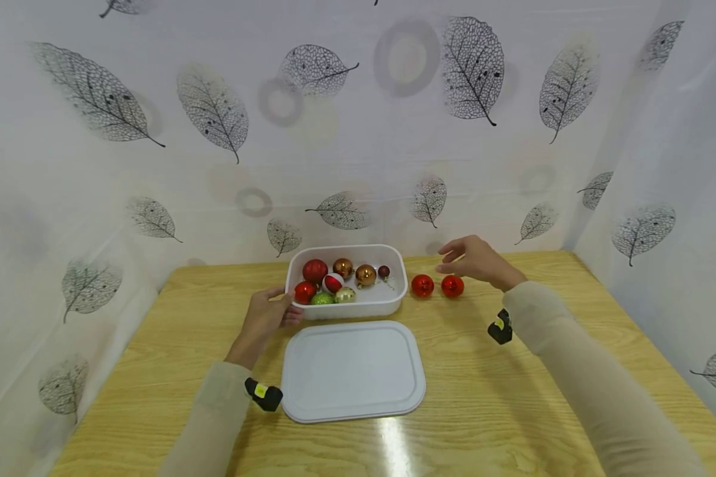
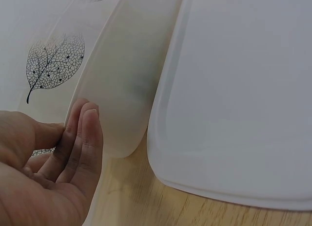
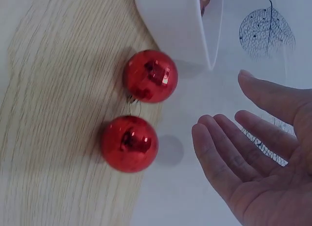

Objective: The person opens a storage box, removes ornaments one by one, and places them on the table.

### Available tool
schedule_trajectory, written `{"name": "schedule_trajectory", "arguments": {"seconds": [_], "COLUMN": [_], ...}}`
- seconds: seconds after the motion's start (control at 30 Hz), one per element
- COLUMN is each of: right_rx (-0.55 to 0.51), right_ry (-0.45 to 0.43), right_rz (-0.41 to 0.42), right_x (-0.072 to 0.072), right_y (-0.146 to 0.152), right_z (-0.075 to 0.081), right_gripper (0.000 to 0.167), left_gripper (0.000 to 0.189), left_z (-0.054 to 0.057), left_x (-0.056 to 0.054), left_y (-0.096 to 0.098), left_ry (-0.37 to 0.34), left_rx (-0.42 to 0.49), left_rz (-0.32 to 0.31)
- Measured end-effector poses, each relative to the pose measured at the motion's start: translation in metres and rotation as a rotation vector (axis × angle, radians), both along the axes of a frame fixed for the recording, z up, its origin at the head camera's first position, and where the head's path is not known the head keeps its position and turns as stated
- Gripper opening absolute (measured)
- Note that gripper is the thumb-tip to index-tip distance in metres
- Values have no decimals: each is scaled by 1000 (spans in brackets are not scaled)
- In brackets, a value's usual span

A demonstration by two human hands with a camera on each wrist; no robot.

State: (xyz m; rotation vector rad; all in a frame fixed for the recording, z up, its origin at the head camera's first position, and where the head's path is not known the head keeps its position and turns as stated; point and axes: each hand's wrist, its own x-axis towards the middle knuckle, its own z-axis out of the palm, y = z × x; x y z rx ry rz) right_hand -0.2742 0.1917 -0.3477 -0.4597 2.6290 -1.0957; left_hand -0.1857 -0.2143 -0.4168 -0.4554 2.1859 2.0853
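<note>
My left hand [image 1: 266, 317] grips the near left corner of a white plastic container [image 1: 364, 309]. In the left wrist view the fingers [image 2: 91, 131] lie along its outer wall, with the thumb at the rim. Inside the container are several Christmas baubles: red, copper, green, pale gold, a red-and-white one [image 1: 333, 283] and a small dark red one [image 1: 384, 271]. To its right, two shiny red baubles [image 3: 150, 76] [image 3: 129, 143] lie side by side on the table. My right hand [image 1: 474, 260] hovers beyond and above them, fingers spread and holding nothing.
A white lid [image 1: 353, 371] lies flat on the wooden table [image 1: 483, 411], just in front of the container. Behind the table's back edge hangs a pale curtain [image 1: 358, 152] printed with leaves. Black cameras sit on both wrists.
</note>
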Motion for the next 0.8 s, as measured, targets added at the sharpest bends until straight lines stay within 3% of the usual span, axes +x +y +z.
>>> {"name": "schedule_trajectory", "arguments": {"seconds": [0.5, 0.8], "right_rx": [3, -73], "right_ry": [39, 0], "right_rz": [82, 168], "right_x": [-1, 3], "right_y": [-60, -86], "right_z": [-3, -4], "right_gripper": [47, 43], "left_gripper": [46, 48], "left_z": [-2, 0], "left_x": [-2, -1], "left_y": [0, 1], "left_ry": [-2, -4], "left_rx": [-8, -8], "left_rz": [5, 9]}}
